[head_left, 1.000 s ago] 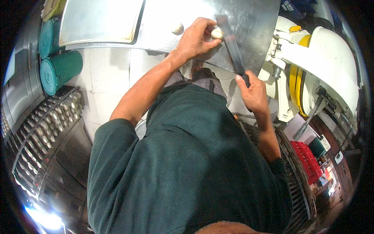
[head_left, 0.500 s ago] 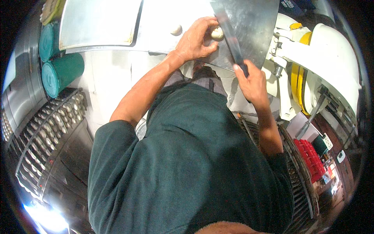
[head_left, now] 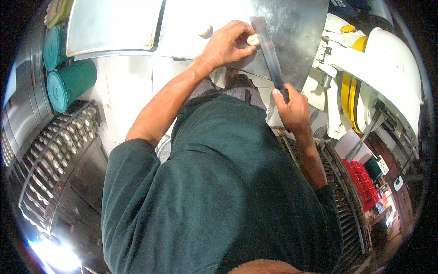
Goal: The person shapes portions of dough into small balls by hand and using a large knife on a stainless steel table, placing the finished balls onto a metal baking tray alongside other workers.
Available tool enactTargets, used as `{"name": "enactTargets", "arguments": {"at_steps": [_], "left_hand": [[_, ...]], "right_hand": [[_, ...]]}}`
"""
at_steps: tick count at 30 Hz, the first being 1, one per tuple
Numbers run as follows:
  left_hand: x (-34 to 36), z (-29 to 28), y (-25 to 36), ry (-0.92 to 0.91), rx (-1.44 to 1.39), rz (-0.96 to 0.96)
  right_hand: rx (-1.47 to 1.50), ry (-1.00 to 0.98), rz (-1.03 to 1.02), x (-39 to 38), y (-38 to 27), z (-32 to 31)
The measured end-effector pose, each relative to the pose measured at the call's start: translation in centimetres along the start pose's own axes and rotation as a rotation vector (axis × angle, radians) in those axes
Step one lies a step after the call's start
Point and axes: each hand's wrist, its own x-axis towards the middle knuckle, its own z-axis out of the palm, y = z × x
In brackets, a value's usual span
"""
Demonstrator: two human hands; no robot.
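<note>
My left hand (head_left: pixel 226 45) rests over the metal table (head_left: pixel 296 41), its thumb and fingers curled round a small pale lump (head_left: pixel 252 39) that looks like dough. My right hand (head_left: pixel 293 108) is closed on the black handle of a long knife (head_left: pixel 272 57). The blade slants away to the upper left, close against the lump's right side; whether it touches cannot be made out. To the left of my left hand lies a second pale rounded lump (head_left: pixel 205 31).
A flat metal tray (head_left: pixel 114 25) lies at the far left of the table. White machinery with a yellow band (head_left: pixel 349 91) stands at the right. Green cylindrical containers (head_left: pixel 73 86) and a rack of pale pieces (head_left: pixel 59 146) are on the left. A red crate (head_left: pixel 360 185) sits lower right.
The blade has swung slightly and shows less motion blur. Less of the lump shows beside the blade. My right hand has shifted slightly down and left; my left hand nearly holds its place.
</note>
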Motion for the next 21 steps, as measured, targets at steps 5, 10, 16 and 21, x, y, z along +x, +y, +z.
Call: {"name": "enactTargets", "arguments": {"at_steps": [5,10,16,21], "left_hand": [[0.3,0.3,0.2,-0.022,-0.019,-0.053],[-0.5,0.9,0.6,0.062,-0.031,-0.034],[-0.1,1.9,1.0,0.058,0.141,0.079],[-3.1,-3.6,2.6,0.377,0.264,-0.061]], "right_hand": [[0.072,0.017,-0.045,4.7,-2.0,0.5],[-0.014,0.136,-0.153,6.0,-0.1,-1.2],[-0.200,0.268,-0.382,12.9,1.7,-1.7],[-0.271,0.267,-0.620,14.5,-0.8,-1.5]]}}
